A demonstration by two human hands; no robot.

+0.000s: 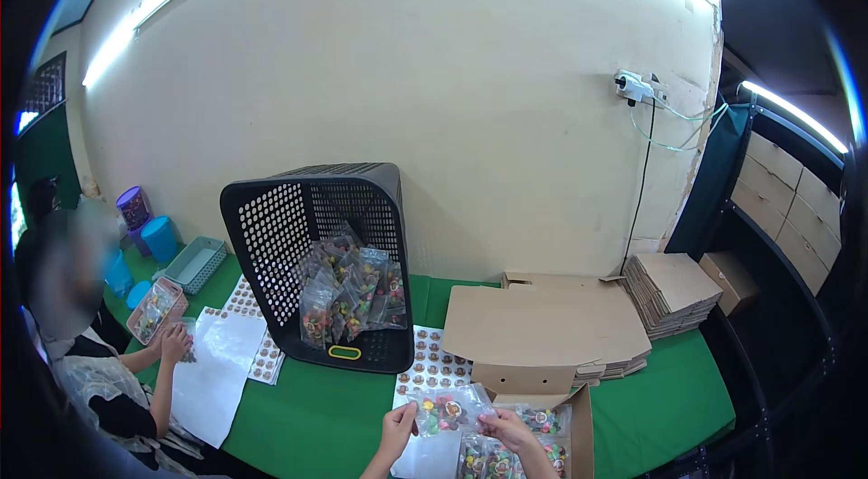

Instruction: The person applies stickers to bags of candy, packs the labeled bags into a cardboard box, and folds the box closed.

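A clear plastic bag of colourful pieces with a round sticker (445, 410) is stretched between my two hands. My left hand (396, 432) pinches its left edge, and my right hand (509, 430) grips the right edge. Just below and right of it, an open cardboard box (581, 429) contains several similar bags (500, 459). Sheets of round stickers (432, 361) lie behind the held bag, partly covered by white paper (425, 457). A black perforated basket (407, 298) lies tipped on its side, with many filled bags (348, 289) inside.
Flat cardboard (542, 321) and a stack of folded boxes (671, 294) lie at the right on the green table (316, 416). At the left, a co-worker's hands (172, 343) hold a small bag by a pink basket (145, 334). Nearby are a grey tray (195, 264) and blue containers (160, 239).
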